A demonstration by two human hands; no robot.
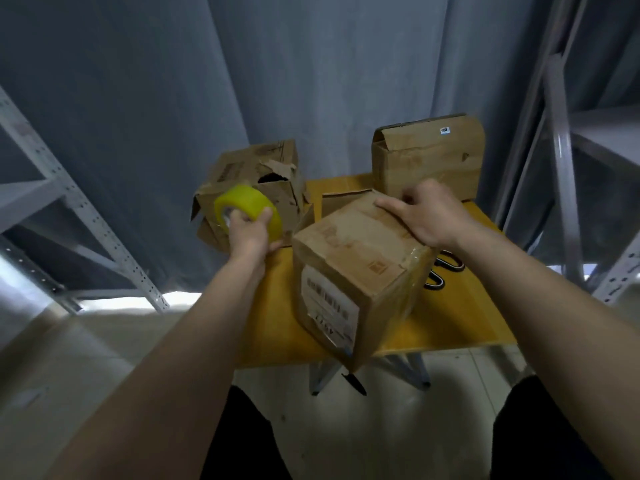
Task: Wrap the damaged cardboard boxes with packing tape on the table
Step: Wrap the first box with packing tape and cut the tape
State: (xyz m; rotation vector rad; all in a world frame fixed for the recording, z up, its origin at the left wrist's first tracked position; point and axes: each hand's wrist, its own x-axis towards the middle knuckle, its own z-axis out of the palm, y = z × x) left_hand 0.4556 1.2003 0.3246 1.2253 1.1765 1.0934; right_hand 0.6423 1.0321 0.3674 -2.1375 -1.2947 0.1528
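Holding the tape roll (247, 213) raised, the left hand (250, 233) has its fingers curled round it; the right hand (427, 212) lies flat — fingers spread — on the near box (349, 271), mid-table (460, 323). Keep that press firm, and anchor the tape end before pulling — slack invites wrinkles.

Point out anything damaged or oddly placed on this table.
The far-left box has a ragged hole torn in its top and split flaps. The near box overhangs the table edge, its label peeling. The back-right box is creased and gaping. Scissors lie half hidden behind the near box.
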